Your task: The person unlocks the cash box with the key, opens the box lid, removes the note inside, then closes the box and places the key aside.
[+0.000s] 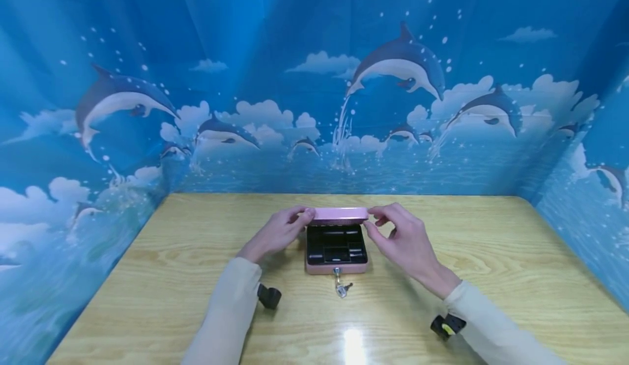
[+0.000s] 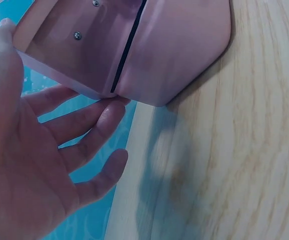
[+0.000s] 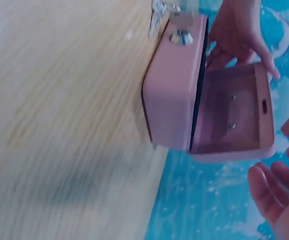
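A pink cash box (image 1: pixel 337 268) sits on the table with its lid (image 1: pixel 340 214) raised and a black compartment tray (image 1: pixel 337 237) inside. Keys (image 1: pixel 343 288) hang from the lock at its front. My left hand (image 1: pixel 281 229) holds the lid's left side, thumb at the front lip and index finger passing behind; its other fingers spread loosely near the hinge side. At the lid's right corner is my right hand (image 1: pixel 404 239), thumb and fingers apart. In the right wrist view, a gap shows between the right fingertips (image 3: pixel 258 176) and the lid (image 3: pixel 224 115).
The wooden table (image 1: pixel 206 277) reaches back to a blue curtain (image 1: pixel 295 81) printed with dolphins. Small black cameras sit on both wrists, the left camera (image 1: pixel 269 296) and the right camera (image 1: pixel 447 325), close over the tabletop.
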`<state>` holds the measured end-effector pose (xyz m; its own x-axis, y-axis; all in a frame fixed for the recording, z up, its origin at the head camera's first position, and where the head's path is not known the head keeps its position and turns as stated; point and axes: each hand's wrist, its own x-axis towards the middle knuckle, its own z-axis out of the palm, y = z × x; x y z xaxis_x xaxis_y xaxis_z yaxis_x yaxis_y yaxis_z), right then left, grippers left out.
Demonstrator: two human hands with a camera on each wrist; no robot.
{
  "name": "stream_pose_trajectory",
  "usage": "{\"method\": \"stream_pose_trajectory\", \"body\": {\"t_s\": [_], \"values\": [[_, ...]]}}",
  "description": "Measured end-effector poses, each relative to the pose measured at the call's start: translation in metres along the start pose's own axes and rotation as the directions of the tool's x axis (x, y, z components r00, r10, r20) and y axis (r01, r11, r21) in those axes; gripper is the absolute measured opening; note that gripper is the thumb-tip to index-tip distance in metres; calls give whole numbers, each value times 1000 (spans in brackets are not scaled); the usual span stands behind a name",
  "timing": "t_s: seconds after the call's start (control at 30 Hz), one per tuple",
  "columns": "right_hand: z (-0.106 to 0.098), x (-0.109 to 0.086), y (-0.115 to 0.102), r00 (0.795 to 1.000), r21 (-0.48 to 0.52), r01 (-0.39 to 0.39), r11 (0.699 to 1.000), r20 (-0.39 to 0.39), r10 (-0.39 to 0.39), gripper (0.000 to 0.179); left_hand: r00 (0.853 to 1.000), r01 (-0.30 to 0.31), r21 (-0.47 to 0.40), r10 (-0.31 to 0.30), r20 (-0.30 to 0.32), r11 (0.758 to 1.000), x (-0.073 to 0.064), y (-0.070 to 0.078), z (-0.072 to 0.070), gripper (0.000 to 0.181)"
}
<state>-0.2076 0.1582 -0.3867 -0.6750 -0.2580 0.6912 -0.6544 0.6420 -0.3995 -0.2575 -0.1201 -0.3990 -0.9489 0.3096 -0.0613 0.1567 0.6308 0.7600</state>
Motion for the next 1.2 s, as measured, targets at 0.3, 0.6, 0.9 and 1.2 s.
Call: {"method": "stream_pose_trajectory", "body": {"t_s": [0.3, 0.6, 0.9, 1.2], "values": [[5, 5, 17, 999, 62, -37, 997, 37, 35, 28, 1000, -16, 2, 16, -25, 1000, 2, 1, 0, 72], [10, 12, 19, 994, 108, -109, 988, 39, 105, 26, 986, -61, -89, 45, -162, 994, 0, 2, 0, 57], [11, 16, 19, 977, 125, -206, 971, 73, 198, 28, 946, -207, -171, 152, -287, 963, -4, 7, -3, 36], [12, 21, 18, 952, 130, -286, 949, 151, 266, 39, 936, -250, -202, 183, -302, 947, -8, 2, -3, 37]]}}
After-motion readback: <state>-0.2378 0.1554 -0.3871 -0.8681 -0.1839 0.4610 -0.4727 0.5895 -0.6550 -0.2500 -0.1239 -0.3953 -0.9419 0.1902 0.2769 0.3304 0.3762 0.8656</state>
